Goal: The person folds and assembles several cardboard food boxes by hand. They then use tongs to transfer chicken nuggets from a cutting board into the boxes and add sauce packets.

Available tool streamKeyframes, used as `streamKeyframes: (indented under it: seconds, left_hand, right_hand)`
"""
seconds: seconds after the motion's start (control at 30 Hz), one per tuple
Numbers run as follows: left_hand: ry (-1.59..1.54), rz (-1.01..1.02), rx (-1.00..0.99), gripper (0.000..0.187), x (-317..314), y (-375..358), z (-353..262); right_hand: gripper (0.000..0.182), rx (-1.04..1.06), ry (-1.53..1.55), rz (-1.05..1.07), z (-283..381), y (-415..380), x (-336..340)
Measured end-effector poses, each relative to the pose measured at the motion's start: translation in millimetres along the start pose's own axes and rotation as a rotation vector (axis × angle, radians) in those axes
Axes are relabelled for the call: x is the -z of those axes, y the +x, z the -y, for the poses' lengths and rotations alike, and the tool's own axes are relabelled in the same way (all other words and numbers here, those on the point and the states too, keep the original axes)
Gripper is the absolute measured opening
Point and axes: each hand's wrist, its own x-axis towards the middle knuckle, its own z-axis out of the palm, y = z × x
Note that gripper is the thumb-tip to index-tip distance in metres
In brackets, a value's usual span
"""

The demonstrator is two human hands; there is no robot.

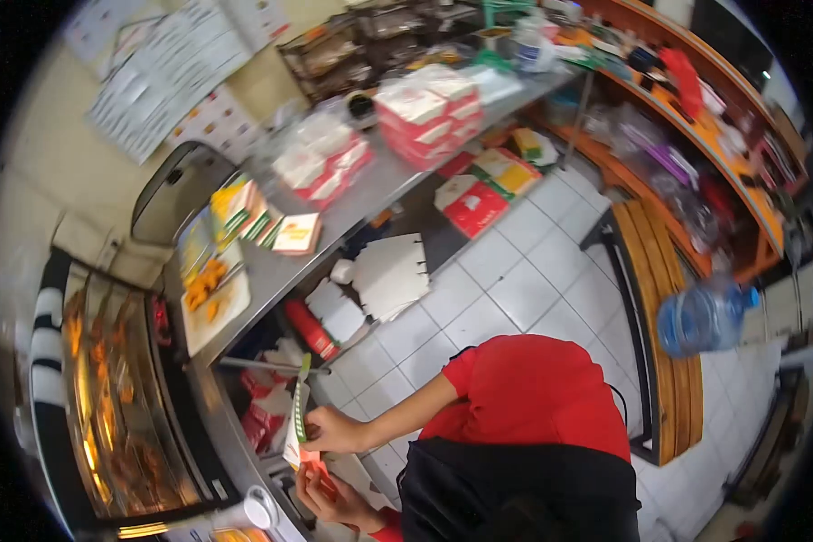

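My right hand (331, 430) is closed on the side of a small folding carton (298, 425) with a green-and-white striped edge. Just below it in the view, my left hand (334, 499) has its fingers bent around the carton's orange-red end. The carton is partly open and tilted, beside the metal counter's edge. A white board (235, 312) with orange fried pieces (205, 282) lies on the counter beyond my hands, near several small finished boxes (296, 233).
A glass warming cabinet (122, 397) stands at the left. Stacked red-and-white boxes (425, 113) are on the metal counter. Flat white cartons (391, 275) and a red cylinder (312, 327) sit below it. A wooden bench (664, 334) with a water jug (700, 318) is at the right.
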Motion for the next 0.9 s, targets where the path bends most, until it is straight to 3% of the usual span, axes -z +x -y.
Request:
streamKeyframes:
  seconds: [0.1, 0.2, 0.33, 0.37, 0.4, 0.5, 0.6, 0.73, 0.9]
  left_hand:
    - [-0.087, 0.015, -0.062, 0.007, -30, 18, 5]
    - [-0.296, 0.182, -0.057, 0.007, -53, 45, -1]
    - [-0.800, -0.115, 0.548, 0.013, -90, 69, -19]
    - [-0.793, -0.114, 0.573, 0.022, -97, 68, -12]
    - [-0.764, -0.163, 0.463, 0.023, -107, 67, -16]
    - [-0.900, -0.215, 0.484, 0.023, -114, 62, -17]
    - [-0.792, -0.211, 0.720, 0.024, -113, 57, -7]
    - [-0.821, -0.027, 0.538, 0.019, -96, 49, 19]
    - [-0.498, -0.160, 0.387, 0.007, -69, 41, 10]
  right_hand:
    - [0.013, 0.078, 0.059, -0.149, 29, 7, 34]
    - [0.008, 0.232, -0.162, -0.227, 56, 14, 72]
    - [0.011, 0.380, -0.231, -0.299, 66, 11, 76]
    - [0.012, 0.390, -0.168, -0.341, 64, 12, 72]
    - [0.013, 0.348, -0.160, -0.311, 63, 14, 68]
    - [0.014, 0.238, -0.182, -0.202, 65, 13, 63]
    - [0.014, 0.184, -0.020, -0.159, 45, 23, 60]
    - [0.016, 0.079, 0.058, -0.018, 29, 30, 65]
    - [0.018, -0.222, 0.122, 0.166, 30, 27, 54]
